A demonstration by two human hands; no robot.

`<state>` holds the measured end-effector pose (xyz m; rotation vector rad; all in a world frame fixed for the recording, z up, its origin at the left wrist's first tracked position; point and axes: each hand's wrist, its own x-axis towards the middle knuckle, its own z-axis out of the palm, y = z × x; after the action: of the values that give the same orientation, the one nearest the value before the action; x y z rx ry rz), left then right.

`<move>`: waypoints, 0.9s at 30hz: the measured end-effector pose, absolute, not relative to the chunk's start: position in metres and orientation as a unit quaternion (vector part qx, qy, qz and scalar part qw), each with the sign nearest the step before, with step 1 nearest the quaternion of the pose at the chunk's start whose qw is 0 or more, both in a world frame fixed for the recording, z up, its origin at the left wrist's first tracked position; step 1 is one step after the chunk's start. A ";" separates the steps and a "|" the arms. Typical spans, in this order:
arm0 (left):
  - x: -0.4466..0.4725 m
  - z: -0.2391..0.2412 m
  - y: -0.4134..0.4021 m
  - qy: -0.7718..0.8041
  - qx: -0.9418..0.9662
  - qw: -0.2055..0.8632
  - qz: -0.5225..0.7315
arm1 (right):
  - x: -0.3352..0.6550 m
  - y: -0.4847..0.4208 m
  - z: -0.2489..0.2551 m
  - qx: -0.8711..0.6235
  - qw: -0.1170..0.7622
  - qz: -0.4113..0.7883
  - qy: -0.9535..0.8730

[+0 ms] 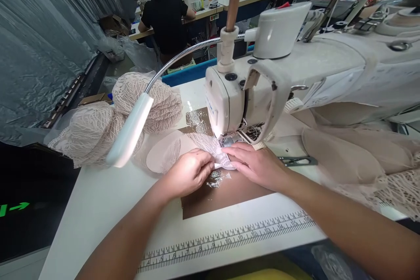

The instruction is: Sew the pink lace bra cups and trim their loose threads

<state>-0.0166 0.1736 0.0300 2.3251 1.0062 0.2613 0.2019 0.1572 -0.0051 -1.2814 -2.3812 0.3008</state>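
- The left hand (192,173) is curling nearly closed, thumb and forefinger pinching the near white edge of a piece of lace (213,148)
- The right hand (257,164) is stretching its fingers out and resting them at the lace's right side, close by the needle; whether it is also gripping the cloth, I cannot tell
- The lace is lying between the two hands under the head of the white sewing machine (225,100), and a pale cup-shaped piece of cloth (164,153) is spreading out to the left of it
- A brown sheet (226,194) is covering part of the white table (95,210) beneath the hands
- A printed ruler (229,240) is running along the table's near edge
- Thread snips (300,161) are lying just beyond the right wrist
- Beige cups (344,153) with lace edging are lying on the right
- Bundled lace pieces (149,100) are sitting on the left, behind the white head of a bendy lamp (129,133)
- A person in a black top (167,22) is sitting at another table farther back, with their back turned
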 end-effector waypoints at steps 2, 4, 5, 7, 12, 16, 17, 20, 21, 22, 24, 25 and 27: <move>-0.018 0.032 0.176 0.385 0.860 0.320 0.100 | 0.198 0.158 -0.005 -0.440 0.219 0.128 -0.862; -0.020 0.032 0.178 0.399 0.841 0.351 0.107 | 0.195 0.158 -0.005 -0.419 0.228 0.166 -0.863; -0.020 0.031 0.179 0.405 0.828 0.371 0.112 | 0.195 0.158 -0.005 -0.415 0.235 0.184 -0.859; -0.022 0.028 0.181 0.413 0.794 0.427 0.130 | 0.196 0.157 -0.007 -0.424 0.254 0.201 -0.846; -0.026 0.021 0.185 0.399 0.707 0.560 0.163 | 0.195 0.158 -0.014 -0.457 0.251 0.147 -0.840; -0.024 0.023 0.184 0.395 0.765 0.489 0.141 | 0.191 0.159 -0.013 -0.418 0.267 0.175 -0.850; -0.023 0.025 0.184 0.387 0.795 0.448 0.134 | 0.192 0.158 -0.012 -0.415 0.275 0.180 -0.849; -0.022 0.030 0.184 0.354 0.869 0.326 0.112 | 0.195 0.154 -0.008 -0.420 0.265 0.172 -0.851; -0.022 0.031 0.184 0.346 0.884 0.296 0.105 | 0.197 0.152 -0.007 -0.419 0.253 0.167 -0.856; -0.022 0.031 0.184 0.341 0.895 0.272 0.098 | 0.199 0.150 -0.006 -0.418 0.240 0.163 -0.861; -0.021 0.028 0.184 0.328 0.911 0.234 0.088 | 0.203 0.146 -0.007 -0.415 0.222 0.156 -0.868; -0.019 0.026 0.183 0.321 0.918 0.215 0.086 | 0.204 0.144 -0.008 -0.413 0.219 0.151 -0.871; -0.015 0.020 0.180 0.316 0.929 0.175 0.086 | 0.205 0.142 -0.010 -0.409 0.220 0.139 -0.874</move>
<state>-0.0151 0.1800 0.0200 2.6318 0.8946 0.2432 0.2046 0.1415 -0.0101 -1.1322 -2.4189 0.3857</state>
